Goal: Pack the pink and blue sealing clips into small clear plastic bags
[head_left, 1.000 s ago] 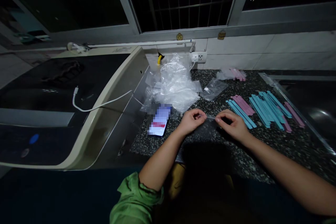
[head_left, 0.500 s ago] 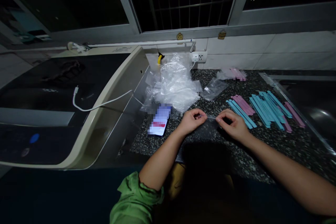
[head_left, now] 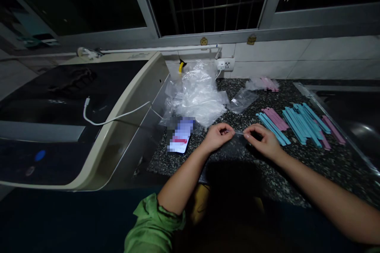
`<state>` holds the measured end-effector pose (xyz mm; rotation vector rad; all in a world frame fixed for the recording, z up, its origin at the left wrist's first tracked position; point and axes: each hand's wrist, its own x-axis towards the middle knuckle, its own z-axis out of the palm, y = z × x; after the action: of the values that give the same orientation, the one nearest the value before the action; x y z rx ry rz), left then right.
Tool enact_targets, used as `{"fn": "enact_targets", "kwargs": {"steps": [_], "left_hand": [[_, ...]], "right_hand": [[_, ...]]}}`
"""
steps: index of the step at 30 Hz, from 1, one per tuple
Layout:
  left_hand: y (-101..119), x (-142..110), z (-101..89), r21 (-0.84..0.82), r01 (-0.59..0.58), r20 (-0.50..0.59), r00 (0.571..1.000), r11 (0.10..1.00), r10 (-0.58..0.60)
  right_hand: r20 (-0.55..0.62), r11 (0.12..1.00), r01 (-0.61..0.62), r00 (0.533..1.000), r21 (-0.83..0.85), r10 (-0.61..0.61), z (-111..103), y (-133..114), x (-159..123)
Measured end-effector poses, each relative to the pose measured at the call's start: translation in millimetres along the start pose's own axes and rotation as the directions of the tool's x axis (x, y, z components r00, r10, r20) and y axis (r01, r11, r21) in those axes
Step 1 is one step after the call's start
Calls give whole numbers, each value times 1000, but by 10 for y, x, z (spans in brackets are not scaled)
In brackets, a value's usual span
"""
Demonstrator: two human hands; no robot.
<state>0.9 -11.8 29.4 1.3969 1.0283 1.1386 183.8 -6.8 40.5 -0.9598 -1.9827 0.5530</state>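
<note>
I watch through the head camera and report as follows. The left hand (head_left: 219,137) has thumb and fingers pinched on one end of the upper edge of a clear plastic bag (head_left: 238,132); the right hand (head_left: 264,141) pinches the other end between thumb and forefinger. Neither hand is released. The bag is stretched between the fingertips, in front of the person and above the granite counter (head_left: 341,180); its lower part is faint against the dark stone, and I cannot tell whether anything is inside it.

Compared with the pictures of the past second, I find no change in grip or in the bag's position; only the view shifts very slightly. I judge that the handling of the bag is at a standstill, or that any finger motion is too small for me to see.

Beside the right hand lie blue strips (head_left: 272,129) and pink strips (head_left: 275,118), with a larger blue group (head_left: 303,124) beyond them. Near the left hand is a phone (head_left: 180,138), its screen partly blurred out. Behind it sits a heap of clear bags (head_left: 202,95) against the tiled wall (head_left: 261,58).
</note>
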Motion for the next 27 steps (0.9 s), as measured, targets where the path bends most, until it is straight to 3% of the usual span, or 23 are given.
{"fn": "enact_targets", "kwargs": {"steps": [14,27], "left_hand": [[3,-7,12,80,-61,38,998,995,58],[22,-6,12,45,-27,22,999,999,26]], "right_hand": [[22,999,27,999,-17,-27,21,-33,7],[2,999,26,1000,-29,-26,9,-3,2]]}}
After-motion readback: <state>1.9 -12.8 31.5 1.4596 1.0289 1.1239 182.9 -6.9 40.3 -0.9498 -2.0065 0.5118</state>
